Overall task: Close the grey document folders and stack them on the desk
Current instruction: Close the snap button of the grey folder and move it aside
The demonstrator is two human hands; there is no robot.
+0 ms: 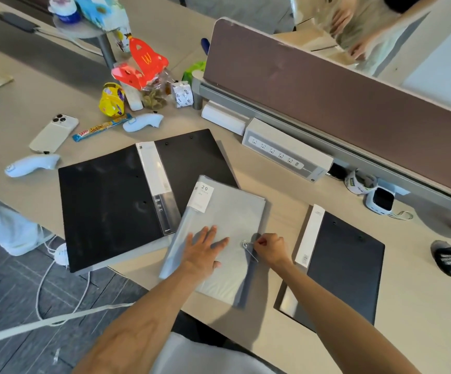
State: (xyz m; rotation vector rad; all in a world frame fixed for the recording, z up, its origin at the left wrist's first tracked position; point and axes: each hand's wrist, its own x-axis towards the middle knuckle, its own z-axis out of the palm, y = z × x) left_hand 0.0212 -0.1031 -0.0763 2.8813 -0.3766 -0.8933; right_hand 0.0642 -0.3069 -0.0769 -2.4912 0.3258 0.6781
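A light grey folder (235,211) lies closed at the middle of the desk, with a label reading 20 near its top left corner. My left hand (202,249) rests flat on its cover, fingers spread. My right hand (270,248) pinches the thin string at the round button clasp (245,244) by the folder's right edge. A dark folder (111,203) lies open to the left, partly under the light one. Another dark folder (345,263) lies closed to the right.
A white power strip (286,155) and a brown divider panel (327,103) stand behind the folders. A phone (54,133), two white controllers (30,164) and snack packets (111,99) lie at the back left. The left dark folder overhangs the desk's front edge.
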